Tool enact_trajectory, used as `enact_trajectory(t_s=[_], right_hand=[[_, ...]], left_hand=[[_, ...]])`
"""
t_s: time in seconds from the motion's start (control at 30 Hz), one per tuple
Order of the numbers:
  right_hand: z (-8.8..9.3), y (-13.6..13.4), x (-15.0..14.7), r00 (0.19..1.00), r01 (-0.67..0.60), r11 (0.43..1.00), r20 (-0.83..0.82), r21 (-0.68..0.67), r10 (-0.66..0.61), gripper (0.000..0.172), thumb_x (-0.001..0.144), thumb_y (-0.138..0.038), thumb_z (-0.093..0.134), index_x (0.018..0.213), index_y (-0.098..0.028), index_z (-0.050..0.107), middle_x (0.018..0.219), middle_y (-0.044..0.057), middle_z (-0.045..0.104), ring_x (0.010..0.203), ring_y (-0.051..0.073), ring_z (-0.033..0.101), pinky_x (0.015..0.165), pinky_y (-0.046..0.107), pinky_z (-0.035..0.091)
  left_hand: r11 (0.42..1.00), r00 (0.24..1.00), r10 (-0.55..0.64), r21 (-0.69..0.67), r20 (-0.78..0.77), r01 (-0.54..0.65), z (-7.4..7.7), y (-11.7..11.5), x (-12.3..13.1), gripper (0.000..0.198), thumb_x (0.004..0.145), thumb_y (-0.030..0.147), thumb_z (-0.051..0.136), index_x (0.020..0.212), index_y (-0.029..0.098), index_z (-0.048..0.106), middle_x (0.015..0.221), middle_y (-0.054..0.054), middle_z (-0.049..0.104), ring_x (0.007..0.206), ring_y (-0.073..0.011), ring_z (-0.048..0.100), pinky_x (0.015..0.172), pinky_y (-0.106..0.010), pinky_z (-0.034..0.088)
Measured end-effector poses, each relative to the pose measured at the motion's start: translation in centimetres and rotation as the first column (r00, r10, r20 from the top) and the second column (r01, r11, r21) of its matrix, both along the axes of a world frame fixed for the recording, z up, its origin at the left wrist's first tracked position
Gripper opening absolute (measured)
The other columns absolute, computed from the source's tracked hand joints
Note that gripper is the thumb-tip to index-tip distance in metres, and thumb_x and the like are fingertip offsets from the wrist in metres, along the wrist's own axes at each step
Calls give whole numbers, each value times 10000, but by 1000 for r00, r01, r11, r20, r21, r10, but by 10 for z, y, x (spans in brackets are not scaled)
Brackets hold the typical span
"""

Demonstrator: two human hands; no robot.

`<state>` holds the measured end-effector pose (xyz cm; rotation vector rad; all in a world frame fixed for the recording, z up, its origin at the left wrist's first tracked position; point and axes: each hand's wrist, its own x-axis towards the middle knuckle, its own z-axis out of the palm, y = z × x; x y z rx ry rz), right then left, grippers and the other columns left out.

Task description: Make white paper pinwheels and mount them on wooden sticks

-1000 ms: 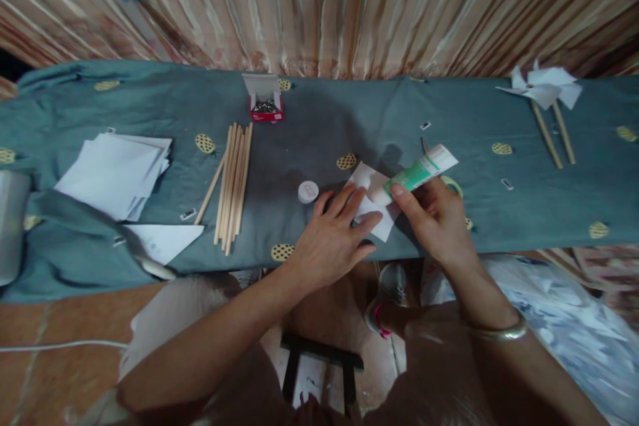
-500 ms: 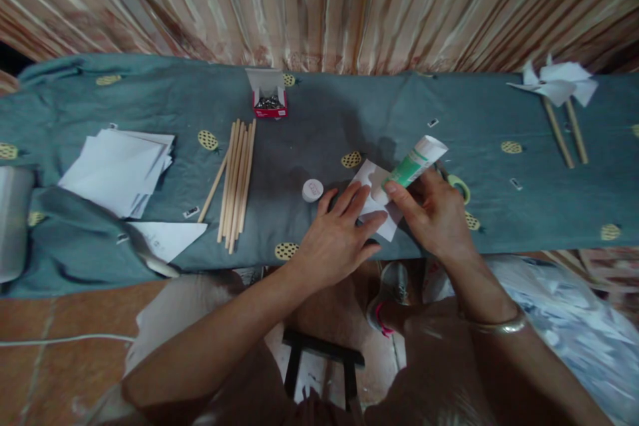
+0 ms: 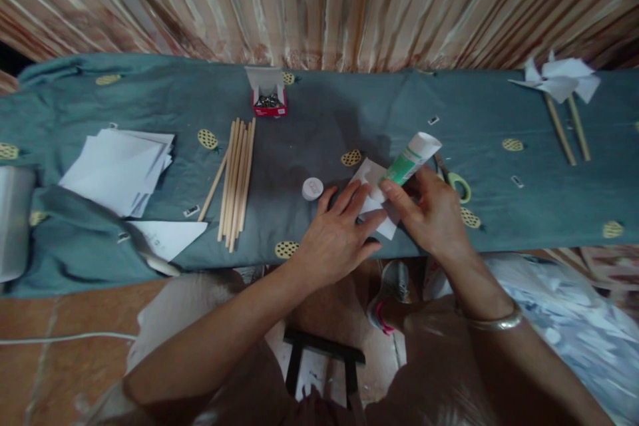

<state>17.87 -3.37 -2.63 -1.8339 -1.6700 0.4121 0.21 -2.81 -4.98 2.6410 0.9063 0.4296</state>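
My right hand (image 3: pixel 432 210) is closed around a green and white glue stick (image 3: pixel 410 160), tilted with its lower end against a small folded sheet of white paper (image 3: pixel 368 174). My left hand (image 3: pixel 339 233) lies over the paper's left side with fingers spread, pressing it on the cloth. A white round cap (image 3: pixel 313 189) sits just left of my left fingertips. Behind my right hand lies a pair of scissors (image 3: pixel 456 185) with light green handles, partly hidden by the hand.
Several wooden sticks (image 3: pixel 237 186) lie left of my hands, with a red box of metal pins (image 3: pixel 270 105) behind them. A stack of white paper (image 3: pixel 120 170) is farther left. Two paper pinwheels (image 3: pixel 562 86) rest at the back right. A clear plastic bag (image 3: pixel 564 319) stands below the table edge.
My right hand has shifted slightly left with the glue stick, uncovering more of the scissors. My left hand stays in place on the paper.
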Motion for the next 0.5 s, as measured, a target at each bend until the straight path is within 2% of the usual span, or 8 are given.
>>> enact_trajectory(t_s=[0.5], right_hand=[[6,-5,-4,994,-70,996,86,-48,74,348,860,-574,502,890,-234,574,658,32,635,609,201,601,559,312,397]], left_hand=[[1000,1000,4,9,2,-4,1,1,-1,420,861,416,580,1246,250,562,1449,-145,431,1369,-324,327,1076,-550,257]])
